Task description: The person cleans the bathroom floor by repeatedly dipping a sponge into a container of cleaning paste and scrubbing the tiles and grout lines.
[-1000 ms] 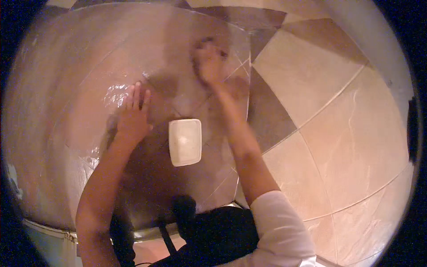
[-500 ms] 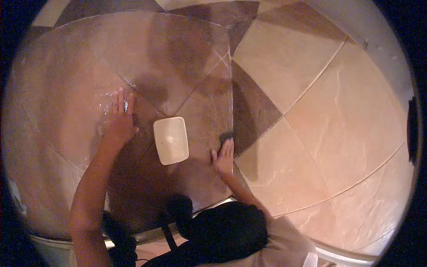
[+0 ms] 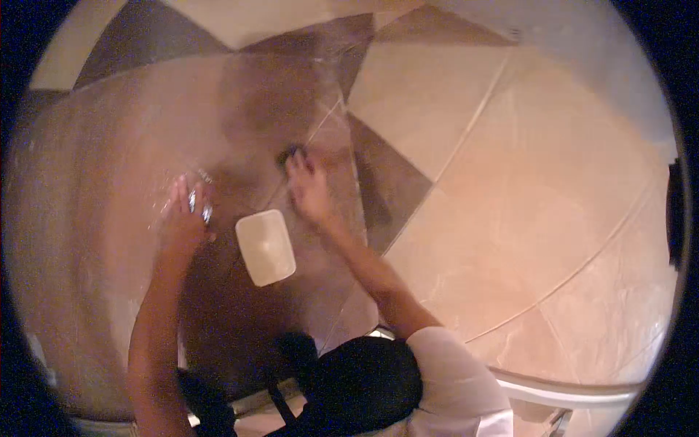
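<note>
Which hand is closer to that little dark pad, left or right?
The right hand: its fingers partly cover the dark pad. The left hand is apart from it, off to the pad's left and closer to the person.

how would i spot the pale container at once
Start at the brown tiled surface. Between the left grip and the right grip, slightly lower in view, sits a pale container, rectangular with rounded corners. Its light colour sets it apart from the small dark pad at the right grip.

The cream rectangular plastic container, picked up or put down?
Put down: the container rests on the brown surface between the bare left hand and bare right hand, touching neither.
</note>
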Motion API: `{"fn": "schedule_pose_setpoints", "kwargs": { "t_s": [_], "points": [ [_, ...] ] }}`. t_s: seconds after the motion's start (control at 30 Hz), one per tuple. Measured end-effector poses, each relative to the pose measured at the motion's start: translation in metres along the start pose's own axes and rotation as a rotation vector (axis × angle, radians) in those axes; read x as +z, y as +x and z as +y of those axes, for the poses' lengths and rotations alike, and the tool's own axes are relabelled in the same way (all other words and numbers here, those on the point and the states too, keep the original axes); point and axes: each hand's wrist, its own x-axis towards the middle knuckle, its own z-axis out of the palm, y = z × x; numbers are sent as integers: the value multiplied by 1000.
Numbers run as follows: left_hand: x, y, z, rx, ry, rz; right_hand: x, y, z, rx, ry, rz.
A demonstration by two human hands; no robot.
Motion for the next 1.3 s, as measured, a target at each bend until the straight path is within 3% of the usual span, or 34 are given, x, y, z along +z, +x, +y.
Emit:
{"fn": "schedule_pose_setpoints", "kwargs": {
  "t_s": [0.03,0.1,0.13,0.2,0.23,0.3,0.37,0.43,0.47,0.53,0.6,0.63,0.67,0.73,0.77,0.8,0.87,0.93,0.97,1.0,1.03,1.07,1.13,1.2,1.3],
  "points": [
    [-5,-3,-2,-17,12,-22,-7,-23,-14,-102,-78,89],
    [6,-6,-24,-4,-13,-21,-20,-47,-21,108,-107,-5],
    [9,-3,-28,-42,29,-46,-28,-57,-6,115,-122,11],
    [20,-15,-41,-74,76,-53,-42,-86,18,408,279,81],
    [19,-19,-48,-78,71,-93,-54,-98,5,420,264,107],
    [-13,-24,-34,-123,156,-193,-71,-116,-28,318,-186,-267],
    [-83,-45,-7,-184,120,-299,-68,-138,-44,286,-191,-289],
    [-101,-47,-12,-168,20,-310,-85,-144,-62,305,-93,-196],
    [-69,-35,-33,-132,30,-260,-96,-137,-60,315,-90,-161],
    [-75,-29,-47,-91,57,-201,-145,-124,-75,461,-42,-159],
    [-98,-37,-45,-123,143,-349,-238,-89,-83,256,-353,209],
    [-78,-37,-26,-122,167,-351,-299,-94,-77,261,-381,268],
    [-83,-39,-26,-119,172,-341,-349,-85,-67,133,-591,542],
    [-86,-38,-23,-109,175,-327,-469,-72,-98,278,-867,691],
    [-85,-36,-24,-102,172,-326,-501,-66,-93,256,-1079,885],
    [-84,-32,-25,-81,197,-352,-520,-66,-90,330,-1273,904],
    [-79,-27,-25,-59,211,-372,-513,-65,-104,467,-1568,607],
    [-78,-32,-25,-103,146,-347,-440,-79,-91,522,-1415,272],
    [-78,-32,-24,-102,140,-346,-392,-101,-73,300,-1145,152],
    [-82,-32,-25,-99,167,-370,-342,-113,-74,260,-1426,-134],
    [-86,-33,-29,-104,191,-387,-308,-128,-72,100,-1348,-271],
    [-77,-32,-37,-123,183,-376,-289,-138,-60,82,-1351,-254],
    [-58,-35,-53,11,177,-161,-283,-138,-54,7,-1052,-294],
    [-73,-38,-45,-33,86,-196,-318,-102,-50,56,-1172,-12],
    [-121,-40,-12,-126,-77,-288,-403,-38,-62,176,-1211,234]
  ]
}}
